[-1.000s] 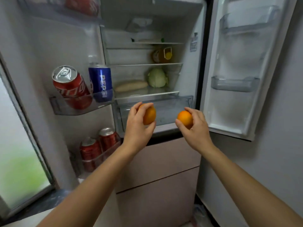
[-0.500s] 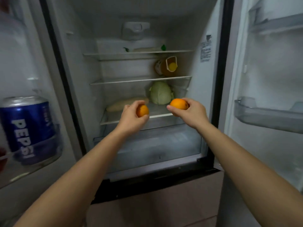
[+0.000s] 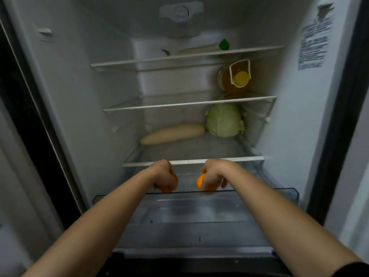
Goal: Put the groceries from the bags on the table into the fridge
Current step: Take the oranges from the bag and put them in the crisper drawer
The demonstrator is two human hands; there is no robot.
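Note:
Both my arms reach into the open fridge. My left hand (image 3: 163,175) grips an orange (image 3: 169,189) from above, and most of that fruit is hidden under the fingers. My right hand (image 3: 212,174) grips a second orange (image 3: 200,181), its left side showing. Both hands sit low, just under the front edge of the lowest glass shelf (image 3: 191,162) and over the rear rim of the clear crisper drawer (image 3: 287,191). Whether the oranges touch the drawer I cannot tell.
On the lowest shelf lie a pale long vegetable (image 3: 172,133) and a green cabbage (image 3: 224,119). A bottle of yellow liquid (image 3: 234,77) lies on the middle shelf. Something pale with green leaves (image 3: 201,49) rests on the top shelf. Fridge walls close in on both sides.
The view has moved closer into the fridge. Both hands have dropped from shelf height to below the lowest shelf and turned palm down over the drawer, still holding the oranges.

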